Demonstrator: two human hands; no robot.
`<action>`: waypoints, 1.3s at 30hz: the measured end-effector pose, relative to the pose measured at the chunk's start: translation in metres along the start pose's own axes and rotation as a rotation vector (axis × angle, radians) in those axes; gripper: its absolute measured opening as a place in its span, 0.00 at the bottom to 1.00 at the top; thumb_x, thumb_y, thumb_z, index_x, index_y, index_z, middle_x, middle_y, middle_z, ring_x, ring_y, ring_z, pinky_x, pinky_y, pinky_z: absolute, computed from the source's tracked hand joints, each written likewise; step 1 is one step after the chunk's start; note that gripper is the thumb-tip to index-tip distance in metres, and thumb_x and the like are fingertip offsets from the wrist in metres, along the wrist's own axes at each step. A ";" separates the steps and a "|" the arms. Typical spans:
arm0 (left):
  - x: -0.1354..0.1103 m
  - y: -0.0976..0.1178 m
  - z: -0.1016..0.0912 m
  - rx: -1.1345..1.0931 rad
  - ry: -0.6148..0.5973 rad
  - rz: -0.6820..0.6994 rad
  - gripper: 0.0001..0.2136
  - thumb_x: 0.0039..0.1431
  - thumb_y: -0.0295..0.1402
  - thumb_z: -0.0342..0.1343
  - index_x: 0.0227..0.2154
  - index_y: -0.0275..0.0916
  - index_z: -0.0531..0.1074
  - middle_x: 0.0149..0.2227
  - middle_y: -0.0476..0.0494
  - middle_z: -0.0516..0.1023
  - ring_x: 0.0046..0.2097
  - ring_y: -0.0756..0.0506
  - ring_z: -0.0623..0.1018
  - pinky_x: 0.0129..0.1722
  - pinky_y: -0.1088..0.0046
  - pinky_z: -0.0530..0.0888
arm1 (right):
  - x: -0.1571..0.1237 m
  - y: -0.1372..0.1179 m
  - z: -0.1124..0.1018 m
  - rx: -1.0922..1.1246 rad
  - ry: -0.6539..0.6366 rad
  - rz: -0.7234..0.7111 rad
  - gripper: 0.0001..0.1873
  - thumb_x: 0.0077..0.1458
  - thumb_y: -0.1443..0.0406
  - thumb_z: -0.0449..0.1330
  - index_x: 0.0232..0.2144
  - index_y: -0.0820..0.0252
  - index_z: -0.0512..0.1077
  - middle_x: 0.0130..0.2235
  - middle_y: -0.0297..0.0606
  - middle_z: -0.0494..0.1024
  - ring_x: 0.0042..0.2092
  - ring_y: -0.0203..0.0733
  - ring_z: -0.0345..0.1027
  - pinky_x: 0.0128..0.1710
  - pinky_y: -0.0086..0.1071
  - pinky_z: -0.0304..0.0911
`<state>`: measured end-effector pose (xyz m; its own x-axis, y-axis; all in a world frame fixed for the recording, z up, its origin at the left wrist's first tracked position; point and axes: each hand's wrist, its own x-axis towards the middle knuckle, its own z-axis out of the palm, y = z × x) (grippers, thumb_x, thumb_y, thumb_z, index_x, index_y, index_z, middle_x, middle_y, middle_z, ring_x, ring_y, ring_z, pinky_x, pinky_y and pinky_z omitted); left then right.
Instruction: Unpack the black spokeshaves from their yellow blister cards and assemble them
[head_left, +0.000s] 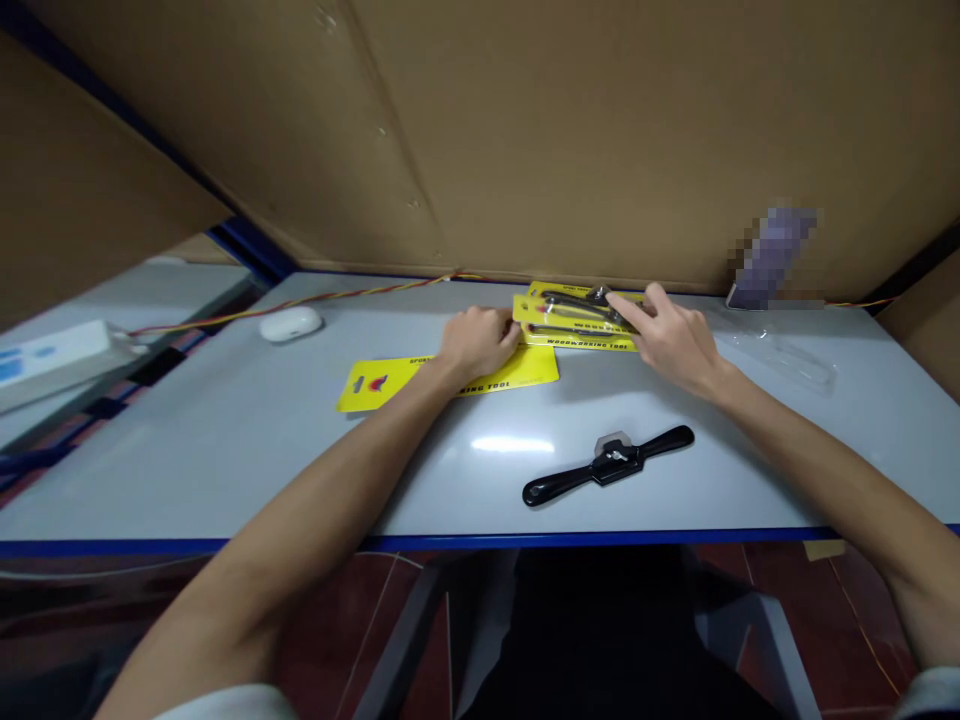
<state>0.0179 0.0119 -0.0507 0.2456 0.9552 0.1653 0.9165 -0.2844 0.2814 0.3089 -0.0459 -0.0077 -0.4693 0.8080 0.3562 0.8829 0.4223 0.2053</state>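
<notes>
A small stack of yellow tool packages (577, 335), each holding a black spokeshave under clear plastic, lies at the far middle of the white table (225, 450). My left hand (477, 340) is curled at the stack's left edge, fingers closed on it. My right hand (670, 338) rests on top of the stack with the index finger stretched across the packed tool. An empty yellow backing card (397, 378) lies flat under my left wrist. A loose black spokeshave (609, 465) lies nearer to me, untouched.
A white earbud case (291, 323) sits at the far left, beside a red-yellow twisted wire (337, 295) along the cardboard wall. A clear plastic blister (784, 355) lies at the right. A white power strip (52, 358) is on the left side. The blue table edge (450, 542) runs close to me.
</notes>
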 end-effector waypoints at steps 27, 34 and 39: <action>-0.006 0.030 -0.002 0.124 -0.041 -0.068 0.29 0.68 0.50 0.38 0.26 0.38 0.77 0.24 0.38 0.75 0.30 0.41 0.74 0.30 0.67 0.63 | -0.068 0.150 0.004 -0.005 -0.283 0.577 0.24 0.56 0.47 0.61 0.39 0.63 0.73 0.49 0.60 0.77 0.48 0.62 0.72 0.42 0.46 0.60; -0.024 0.053 0.000 0.041 -0.004 0.517 0.19 0.65 0.41 0.45 0.35 0.36 0.77 0.36 0.37 0.80 0.37 0.41 0.78 0.35 0.67 0.70 | -0.069 0.125 -0.003 0.021 -0.325 0.648 0.33 0.58 0.47 0.60 0.57 0.61 0.65 0.46 0.55 0.80 0.45 0.63 0.74 0.40 0.47 0.62; -0.041 0.077 0.003 0.093 -0.083 0.510 0.20 0.69 0.37 0.41 0.46 0.35 0.77 0.44 0.34 0.80 0.43 0.38 0.80 0.39 0.62 0.77 | -0.062 0.099 -0.017 0.010 0.050 0.607 0.21 0.61 0.55 0.58 0.54 0.55 0.69 0.42 0.45 0.82 0.42 0.55 0.74 0.39 0.43 0.61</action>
<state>0.0789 -0.0489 -0.0383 0.6889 0.7013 0.1834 0.6968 -0.7104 0.0990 0.4252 -0.0611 0.0058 0.1182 0.8857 0.4490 0.9930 -0.1040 -0.0563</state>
